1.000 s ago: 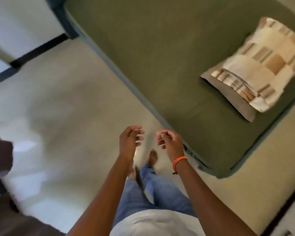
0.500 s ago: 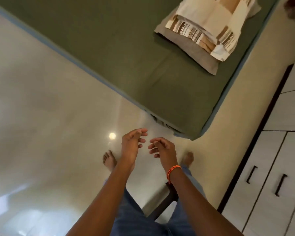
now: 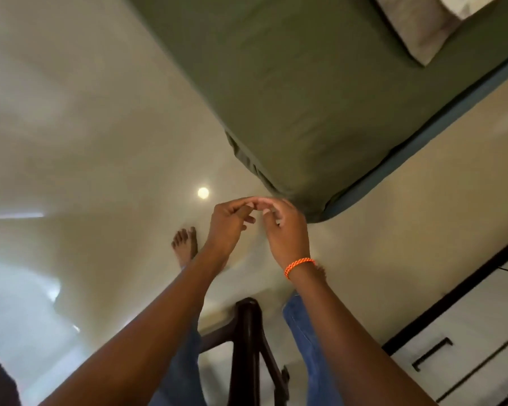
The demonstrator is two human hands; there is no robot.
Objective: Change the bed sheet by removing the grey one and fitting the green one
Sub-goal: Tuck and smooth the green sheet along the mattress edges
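Green sheet (image 3: 320, 92) fitted over mattress, far right, tucked at the near corner with a blue mattress edge (image 3: 423, 142) showing below on the right side; pillow (image 3: 423, 27) on it at far right. Left hand (image 3: 228, 222) and right hand (image 3: 286, 230) raised side by side just near of that corner, fingers loosely curled, fingertips meeting, holding nothing visible; orange bracelet (image 3: 299, 266) on right wrist. Bare foot (image 3: 184, 244) on pale floor (image 3: 85, 127), dark wooden frame (image 3: 247, 347) between legs, white drawers (image 3: 467, 347) near right.
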